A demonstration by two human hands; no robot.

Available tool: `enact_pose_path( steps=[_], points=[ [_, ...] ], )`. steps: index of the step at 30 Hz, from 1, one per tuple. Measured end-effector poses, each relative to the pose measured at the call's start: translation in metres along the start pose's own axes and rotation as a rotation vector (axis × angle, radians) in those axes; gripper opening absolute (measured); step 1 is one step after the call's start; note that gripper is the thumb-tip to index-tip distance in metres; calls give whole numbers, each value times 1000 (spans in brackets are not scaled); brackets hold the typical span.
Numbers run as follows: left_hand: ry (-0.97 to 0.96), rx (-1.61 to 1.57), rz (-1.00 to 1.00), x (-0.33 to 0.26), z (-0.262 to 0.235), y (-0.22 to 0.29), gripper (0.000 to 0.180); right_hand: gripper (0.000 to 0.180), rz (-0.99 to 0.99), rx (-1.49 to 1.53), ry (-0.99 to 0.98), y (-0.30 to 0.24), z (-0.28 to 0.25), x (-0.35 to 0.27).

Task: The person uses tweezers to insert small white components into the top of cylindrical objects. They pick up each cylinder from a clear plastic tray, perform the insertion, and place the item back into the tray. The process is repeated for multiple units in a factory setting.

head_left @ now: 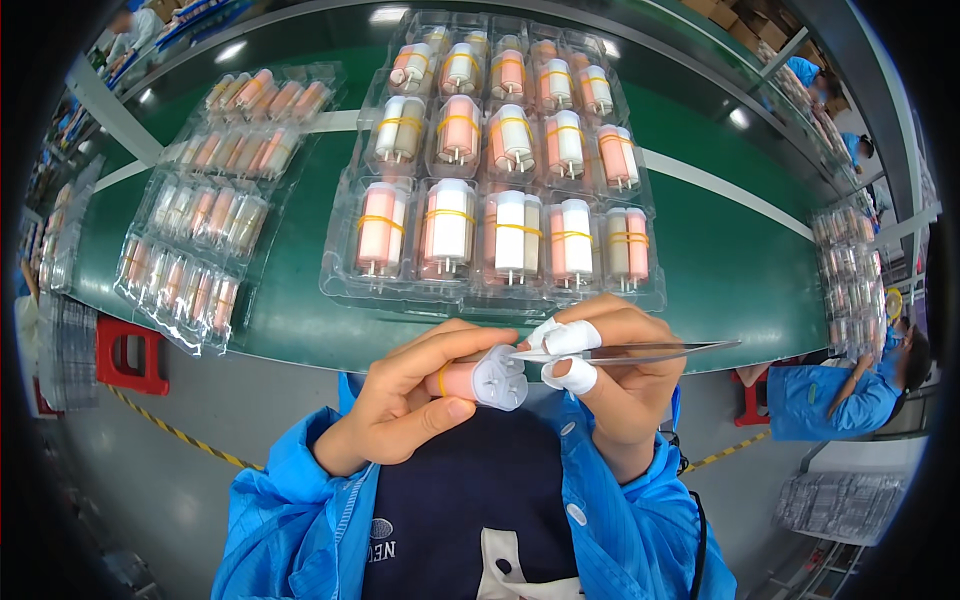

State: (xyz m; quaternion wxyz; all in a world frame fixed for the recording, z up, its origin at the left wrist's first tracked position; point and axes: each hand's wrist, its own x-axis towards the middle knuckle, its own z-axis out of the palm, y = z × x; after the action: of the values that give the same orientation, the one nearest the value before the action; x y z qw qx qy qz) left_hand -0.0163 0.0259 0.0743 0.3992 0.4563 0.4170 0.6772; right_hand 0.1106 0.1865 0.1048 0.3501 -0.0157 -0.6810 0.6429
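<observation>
My left hand (400,402) is closed round a banded bundle of small cylinders (461,382), pink on the side that shows, with a yellow rubber band. Its pale translucent ends, with short thin pins, face right. My right hand (630,375), with white finger cots or tape on several fingertips, grips metal tweezers (665,351). The tweezers' tips reach the end face of the bundle; whether they pinch a pin cannot be made out. Just beyond my hands lies a clear plastic tray (350,290) with rows of similar pink, white and grey bundles, pins toward me.
More clear trays (180,333) of cylinders lie at the left of the green table (285,325), and another stack (850,270) at the far right. A red stool (133,358) stands at left. A co-worker in blue (815,398) sits at right.
</observation>
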Motion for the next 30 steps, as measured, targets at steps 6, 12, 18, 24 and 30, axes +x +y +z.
enact_pose_path(
  steps=[6, 12, 18, 24, 30],
  points=[
    [8, -20, -20, -1, 0, -1, 49, 20, -13, -8, -6, 2, 0, 1],
    [2, 1, -5, 0, -1, -1, 49, 19, -15, -6, -14, 4, 0, 1],
    [17, 35, 27, 1, 0, -1, 49, 17, -9, 13, 20, 4, 1, -2],
    [18, 224, 104, 5, 0, 0, 49, 14, -57, -133, -42, -2, -2, 3],
    [7, 378, 151, 5, 0, -3, 48, 11, 30, -221, -158, -15, -2, 13]
  ],
)
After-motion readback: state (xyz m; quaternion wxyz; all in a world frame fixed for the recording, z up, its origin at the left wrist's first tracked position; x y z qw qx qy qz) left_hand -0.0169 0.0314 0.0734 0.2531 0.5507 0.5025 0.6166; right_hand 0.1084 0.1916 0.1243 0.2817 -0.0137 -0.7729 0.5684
